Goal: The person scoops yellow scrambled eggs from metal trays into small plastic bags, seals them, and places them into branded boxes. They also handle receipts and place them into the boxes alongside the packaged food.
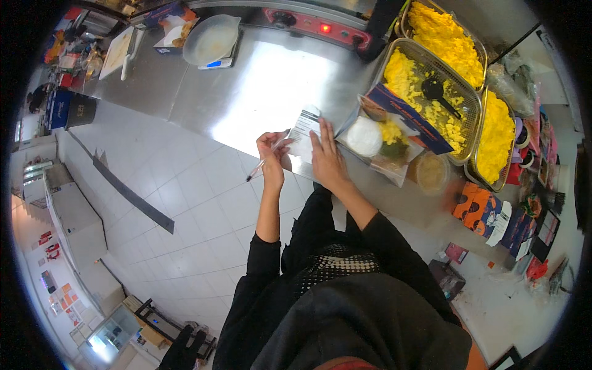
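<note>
A printed paper slip (305,132) lies at the front edge of the steel counter (194,99). My right hand (327,155) rests flat with its fingers on the slip's right side. In my left hand (273,155), at the slip's left edge, is a clear pen (257,170), its dark tip towards the floor. Just right of my right hand stands an open takeaway box (409,121) with a clear bag, a round white container (364,136), yellow food and something green. Behind it, a black scoop (439,95) lies in a mesh basket (386,58) of yellow food.
A lidded tub (430,172) stands beside the box, and more baskets of yellow food (494,134) surround the first. Along the back are a bowl (212,40) on a scale (217,63), a red control panel (314,28) and a knife (132,53) on a cutting board (113,58).
</note>
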The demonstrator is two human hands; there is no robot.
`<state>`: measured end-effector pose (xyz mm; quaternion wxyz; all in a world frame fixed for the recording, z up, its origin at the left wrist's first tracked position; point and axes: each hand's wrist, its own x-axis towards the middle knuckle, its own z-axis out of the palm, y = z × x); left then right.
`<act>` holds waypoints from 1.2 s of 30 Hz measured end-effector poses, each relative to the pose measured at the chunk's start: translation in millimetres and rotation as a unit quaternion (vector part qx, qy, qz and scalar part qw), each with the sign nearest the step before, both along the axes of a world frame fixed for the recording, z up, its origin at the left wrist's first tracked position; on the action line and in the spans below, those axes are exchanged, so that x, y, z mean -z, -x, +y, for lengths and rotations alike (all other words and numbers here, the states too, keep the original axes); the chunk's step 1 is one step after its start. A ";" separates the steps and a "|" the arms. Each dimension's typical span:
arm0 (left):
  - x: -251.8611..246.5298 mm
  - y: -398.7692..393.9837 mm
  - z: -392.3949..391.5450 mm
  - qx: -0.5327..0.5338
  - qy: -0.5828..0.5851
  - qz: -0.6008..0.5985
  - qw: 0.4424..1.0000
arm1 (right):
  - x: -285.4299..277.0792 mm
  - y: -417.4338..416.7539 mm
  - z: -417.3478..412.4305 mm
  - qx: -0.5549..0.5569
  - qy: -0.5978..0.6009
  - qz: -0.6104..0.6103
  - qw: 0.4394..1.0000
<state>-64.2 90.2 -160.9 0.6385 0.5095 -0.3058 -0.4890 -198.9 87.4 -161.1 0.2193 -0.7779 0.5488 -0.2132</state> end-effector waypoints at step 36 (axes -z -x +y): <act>-15.5 12.3 -56.2 0.192 0.015 -0.725 0.662 | -86.7 111.5 70.6 0.325 0.316 0.089 0.887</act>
